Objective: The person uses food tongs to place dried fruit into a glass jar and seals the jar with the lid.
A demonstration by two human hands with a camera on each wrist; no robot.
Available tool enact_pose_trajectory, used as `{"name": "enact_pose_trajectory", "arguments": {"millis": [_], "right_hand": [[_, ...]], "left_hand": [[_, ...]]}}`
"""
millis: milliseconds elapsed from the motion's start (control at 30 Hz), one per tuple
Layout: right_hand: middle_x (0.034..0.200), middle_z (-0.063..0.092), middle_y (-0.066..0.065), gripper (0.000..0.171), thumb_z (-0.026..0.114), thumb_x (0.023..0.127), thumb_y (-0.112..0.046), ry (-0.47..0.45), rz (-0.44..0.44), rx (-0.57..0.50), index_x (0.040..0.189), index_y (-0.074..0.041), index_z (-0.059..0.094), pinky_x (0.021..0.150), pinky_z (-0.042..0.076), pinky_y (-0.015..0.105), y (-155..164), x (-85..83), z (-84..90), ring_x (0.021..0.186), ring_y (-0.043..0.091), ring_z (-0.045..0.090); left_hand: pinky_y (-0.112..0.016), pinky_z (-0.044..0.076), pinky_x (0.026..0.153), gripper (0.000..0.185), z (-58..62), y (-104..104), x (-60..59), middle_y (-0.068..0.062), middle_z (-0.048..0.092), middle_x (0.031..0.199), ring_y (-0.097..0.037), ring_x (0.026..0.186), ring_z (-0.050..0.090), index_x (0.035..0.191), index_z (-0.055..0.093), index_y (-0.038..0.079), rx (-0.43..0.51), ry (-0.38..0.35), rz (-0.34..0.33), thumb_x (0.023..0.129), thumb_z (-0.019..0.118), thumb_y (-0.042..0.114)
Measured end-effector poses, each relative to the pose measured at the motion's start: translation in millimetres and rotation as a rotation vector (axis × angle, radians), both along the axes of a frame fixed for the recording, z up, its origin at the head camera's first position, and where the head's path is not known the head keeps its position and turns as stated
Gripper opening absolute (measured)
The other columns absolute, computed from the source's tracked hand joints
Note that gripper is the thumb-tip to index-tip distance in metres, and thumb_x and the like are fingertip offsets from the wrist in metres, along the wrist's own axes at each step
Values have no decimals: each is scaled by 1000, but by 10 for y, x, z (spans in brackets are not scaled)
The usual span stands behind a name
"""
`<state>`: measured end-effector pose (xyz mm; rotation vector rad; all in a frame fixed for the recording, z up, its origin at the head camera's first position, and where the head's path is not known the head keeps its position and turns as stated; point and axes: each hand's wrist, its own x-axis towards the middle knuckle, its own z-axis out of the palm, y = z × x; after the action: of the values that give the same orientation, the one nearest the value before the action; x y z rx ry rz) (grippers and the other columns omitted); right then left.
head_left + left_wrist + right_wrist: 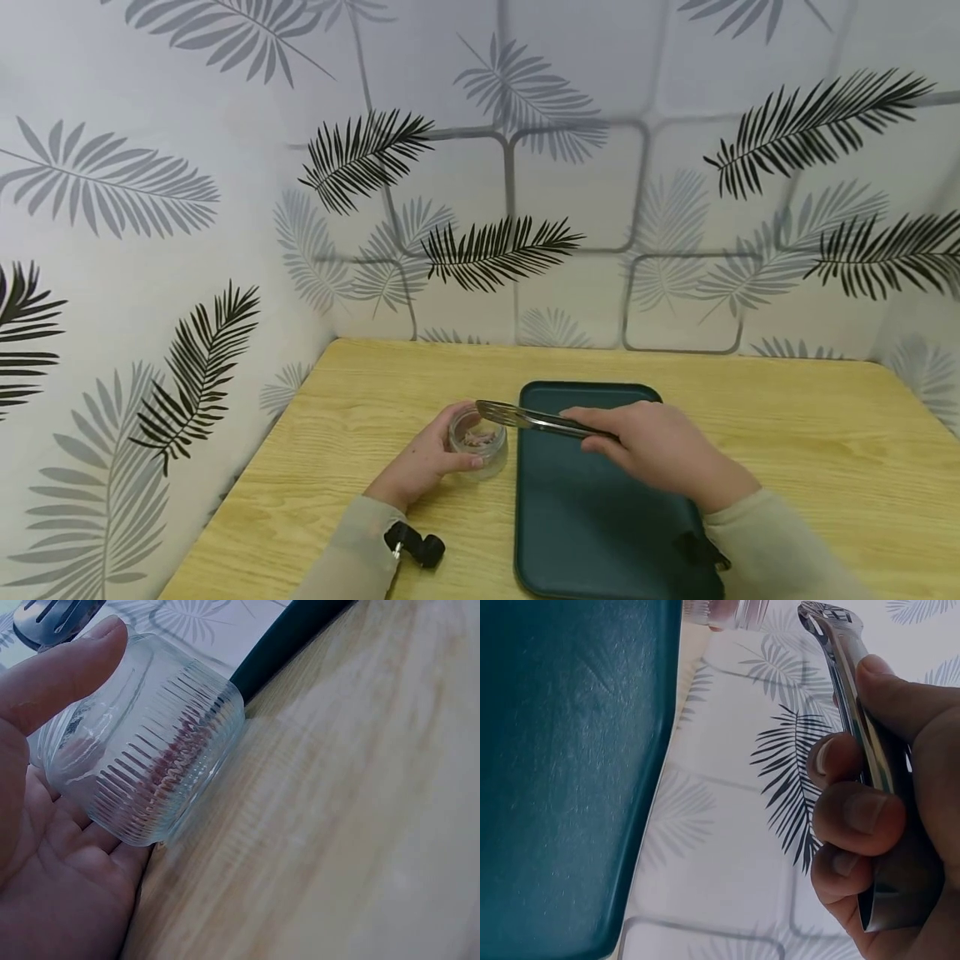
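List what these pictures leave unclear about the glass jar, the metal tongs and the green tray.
- Glass jar: the pinkish contents are too small in the head view and blurred behind ribbed glass in the left wrist view.
- Metal tongs: the handle end is hidden by the right hand; the tips are cut off in the left wrist view.
- Green tray: the near edge is cut off by the frame bottom.

Jar point(480, 446) left of tray point(592, 508)
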<state>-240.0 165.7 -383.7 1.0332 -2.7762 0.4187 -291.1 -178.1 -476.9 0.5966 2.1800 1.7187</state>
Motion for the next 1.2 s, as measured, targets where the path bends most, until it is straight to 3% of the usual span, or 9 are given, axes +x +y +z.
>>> {"name": "enact_pose_trajectory", "arguments": {"millis": [333, 733, 900, 1200], "right_hand": [[59, 41, -22, 48, 62, 100, -41, 3, -8, 9, 146, -29, 57, 53, 36, 27, -77, 16, -1, 47, -1, 37], [57, 41, -22, 49, 64, 99, -39, -15, -15, -7, 146, -28, 57, 50, 34, 26, -12, 11, -7, 44, 0, 35], [58, 42, -21, 49, 64, 100, -38, -55, -39, 0, 147, -27, 56, 51, 35, 27, 112, 32, -26, 44, 0, 35], [53, 38, -15, 53, 61, 99, -46, -96, -157, -1, 148, -28, 54, 50, 33, 26, 555, 111, -133, 44, 2, 31]], "left_hand": [[-47, 33, 112, 91, 5, -9, -2, -8, 39, 157, -27, 145, 37, 161, 23, 16, -2, -25, 0, 90, 80, 20], [-49, 29, 114, 81, 38, -27, -25, -5, 40, 157, -23, 146, 35, 156, 34, 21, 9, 14, -5, 90, 80, 17], [-49, 31, 112, 80, 27, -31, -5, -10, 40, 157, -26, 144, 37, 156, 33, 16, 18, 23, -23, 91, 78, 17], [-45, 33, 110, 79, 17, -7, 23, -9, 40, 157, -25, 142, 40, 156, 34, 19, 13, 10, -10, 91, 79, 19]]}}
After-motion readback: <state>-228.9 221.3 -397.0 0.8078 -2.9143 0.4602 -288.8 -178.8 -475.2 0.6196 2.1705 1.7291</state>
